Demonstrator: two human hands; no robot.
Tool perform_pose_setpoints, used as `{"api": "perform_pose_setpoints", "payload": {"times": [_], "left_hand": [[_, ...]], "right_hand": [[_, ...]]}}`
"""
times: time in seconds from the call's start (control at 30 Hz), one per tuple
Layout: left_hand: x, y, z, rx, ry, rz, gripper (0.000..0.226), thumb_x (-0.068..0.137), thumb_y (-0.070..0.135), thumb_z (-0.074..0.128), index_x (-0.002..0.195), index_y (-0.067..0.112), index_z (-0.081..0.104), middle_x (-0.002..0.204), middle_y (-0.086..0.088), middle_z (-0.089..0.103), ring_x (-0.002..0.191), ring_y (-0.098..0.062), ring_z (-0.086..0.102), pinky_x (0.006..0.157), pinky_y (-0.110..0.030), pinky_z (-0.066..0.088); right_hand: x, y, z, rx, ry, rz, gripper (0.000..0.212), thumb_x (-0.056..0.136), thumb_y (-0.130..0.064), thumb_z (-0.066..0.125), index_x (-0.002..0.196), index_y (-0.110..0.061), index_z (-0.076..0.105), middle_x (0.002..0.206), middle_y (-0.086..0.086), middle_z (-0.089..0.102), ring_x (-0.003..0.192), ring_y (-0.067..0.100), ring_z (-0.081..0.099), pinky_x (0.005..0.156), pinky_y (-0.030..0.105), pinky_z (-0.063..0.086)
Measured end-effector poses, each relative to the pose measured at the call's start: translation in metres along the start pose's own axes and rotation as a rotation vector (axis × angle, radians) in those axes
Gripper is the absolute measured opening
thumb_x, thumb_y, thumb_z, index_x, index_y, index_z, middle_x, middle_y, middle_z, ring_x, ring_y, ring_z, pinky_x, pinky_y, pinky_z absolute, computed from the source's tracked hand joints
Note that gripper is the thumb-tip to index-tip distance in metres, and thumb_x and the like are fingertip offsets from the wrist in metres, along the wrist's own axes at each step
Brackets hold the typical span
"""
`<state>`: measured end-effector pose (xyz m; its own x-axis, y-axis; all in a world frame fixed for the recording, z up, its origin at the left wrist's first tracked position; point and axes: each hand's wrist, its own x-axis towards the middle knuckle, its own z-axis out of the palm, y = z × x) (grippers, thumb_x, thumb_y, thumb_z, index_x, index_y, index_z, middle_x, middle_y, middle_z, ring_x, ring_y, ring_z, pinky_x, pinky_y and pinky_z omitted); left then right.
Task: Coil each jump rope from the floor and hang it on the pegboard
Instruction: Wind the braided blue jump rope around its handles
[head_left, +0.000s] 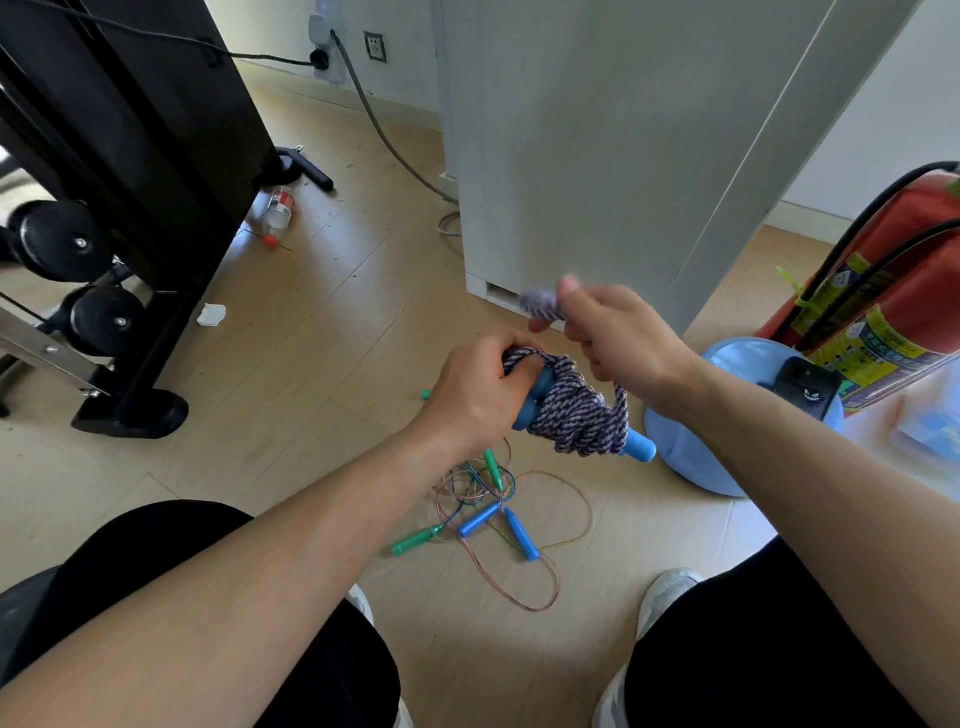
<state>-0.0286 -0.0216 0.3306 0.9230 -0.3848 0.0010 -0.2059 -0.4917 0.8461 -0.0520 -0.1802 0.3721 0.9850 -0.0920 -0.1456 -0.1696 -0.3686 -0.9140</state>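
Note:
A purple braided jump rope (571, 410) is wound in several turns round its blue handles (640, 448). My left hand (478, 395) grips the bundle from the left, fingers curled round rope and handles. Just above it, my right hand (613, 332) pinches a loop of the same rope (540, 304), which looks blurred. On the floor below lie thin tangled jump ropes (519, 509) with blue handles (522, 532) and green handles (415, 540). No pegboard is in view.
A black exercise machine (130, 156) stands at the left, a white cabinet (597, 145) straight ahead, a red fire extinguisher (883, 322) and a light blue basin (691, 457) at the right. A plastic bottle (278, 210) lies on the floor. My knees frame the bottom.

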Motion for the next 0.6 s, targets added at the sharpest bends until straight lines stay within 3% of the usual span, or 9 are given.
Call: {"api": "perform_pose_setpoints", "payload": {"times": [0.07, 0.13, 0.23, 0.3, 0.43, 0.6], "left_hand": [[0.002, -0.001, -0.003, -0.024, 0.039, -0.027, 0.013, 0.097, 0.025, 0.059, 0.107, 0.022, 0.067, 0.1, 0.008, 0.07, 0.087, -0.004, 0.064, 0.065, -0.002, 0.041], [0.004, -0.001, -0.006, -0.035, 0.07, -0.048, 0.011, 0.098, 0.028, 0.059, 0.104, 0.023, 0.067, 0.096, 0.008, 0.07, 0.082, 0.001, 0.062, 0.06, -0.006, 0.043], [0.006, -0.001, -0.006, 0.015, 0.103, -0.069, 0.009, 0.097, 0.027, 0.058, 0.101, 0.025, 0.066, 0.09, 0.012, 0.068, 0.08, 0.002, 0.06, 0.061, -0.014, 0.044], [0.006, -0.002, -0.004, 0.037, 0.121, -0.091, 0.008, 0.096, 0.023, 0.058, 0.1, 0.026, 0.065, 0.087, 0.014, 0.065, 0.079, 0.0, 0.059, 0.061, -0.012, 0.042], [0.008, -0.006, 0.0, -0.026, 0.161, -0.136, 0.008, 0.095, 0.021, 0.061, 0.1, 0.021, 0.068, 0.091, 0.008, 0.068, 0.085, -0.01, 0.062, 0.064, -0.01, 0.043], [0.008, -0.008, 0.003, -0.145, 0.179, -0.199, 0.009, 0.097, 0.024, 0.063, 0.099, 0.018, 0.069, 0.097, 0.002, 0.072, 0.093, -0.017, 0.067, 0.082, -0.033, 0.056]], "right_hand": [[0.0, 0.004, -0.002, -0.306, 0.056, -0.099, 0.053, 0.103, -0.049, 0.041, 0.056, -0.041, 0.063, 0.058, -0.003, 0.032, 0.049, 0.011, 0.028, 0.056, 0.031, 0.027], [0.001, 0.008, -0.003, -0.4, 0.096, -0.139, 0.052, 0.102, -0.046, 0.047, 0.052, -0.035, 0.056, 0.047, -0.007, 0.035, 0.047, 0.01, 0.033, 0.053, 0.032, 0.027], [0.001, 0.013, 0.004, -0.379, 0.114, -0.167, 0.043, 0.1, -0.043, 0.053, 0.062, -0.023, 0.058, 0.051, -0.006, 0.043, 0.05, 0.008, 0.04, 0.052, 0.027, 0.03], [0.001, 0.016, 0.011, -0.375, 0.1, -0.173, 0.038, 0.098, -0.043, 0.055, 0.071, -0.019, 0.066, 0.058, -0.005, 0.054, 0.055, 0.007, 0.046, 0.053, 0.024, 0.034], [0.002, 0.019, 0.012, -0.281, 0.158, -0.128, 0.036, 0.092, -0.043, 0.065, 0.063, -0.022, 0.064, 0.054, -0.008, 0.055, 0.052, 0.003, 0.048, 0.048, 0.017, 0.034], [0.003, 0.021, 0.014, -0.263, 0.239, -0.101, 0.037, 0.088, -0.044, 0.07, 0.061, -0.02, 0.062, 0.055, -0.008, 0.054, 0.05, 0.0, 0.049, 0.045, 0.013, 0.032]]}}
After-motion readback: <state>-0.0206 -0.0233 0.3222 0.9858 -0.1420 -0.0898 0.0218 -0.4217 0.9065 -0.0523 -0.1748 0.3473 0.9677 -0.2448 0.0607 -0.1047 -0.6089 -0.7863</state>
